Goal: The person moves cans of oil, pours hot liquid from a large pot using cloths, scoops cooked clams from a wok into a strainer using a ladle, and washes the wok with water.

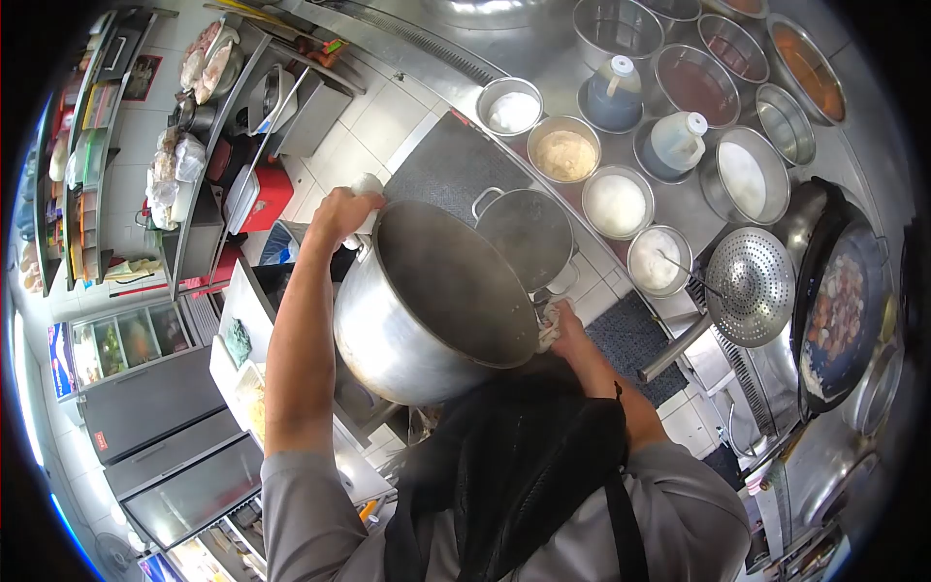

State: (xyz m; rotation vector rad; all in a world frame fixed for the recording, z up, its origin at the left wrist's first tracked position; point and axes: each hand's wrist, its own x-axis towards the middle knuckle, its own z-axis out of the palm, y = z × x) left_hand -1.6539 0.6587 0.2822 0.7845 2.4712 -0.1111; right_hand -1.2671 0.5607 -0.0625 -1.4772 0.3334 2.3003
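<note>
A large metal stockpot (417, 359) hangs in front of my body, its mouth tilted to the upper right. My left hand (341, 215) is closed around a white cloth (365, 194) at the pot's far-left side. On the opposite side, my right hand (570, 335) grips another cloth (550, 325) against the rim. Both cloths hide most of the handles. The pot's inside looks dark and hazy, and its contents cannot be made out. Just beyond its rim, a smaller pot (526, 233) with loop handles stands low over the floor mat, partly covered by the stockpot.
A steel counter (543, 58) on the right carries bowls of white powder (618, 201), jugs (672, 145) and sauce bowls. A perforated ladle (749, 286) lies near a wok (839, 320) holding pieces of food. Shelves (208, 184) and a refrigerator (145, 398) stand left.
</note>
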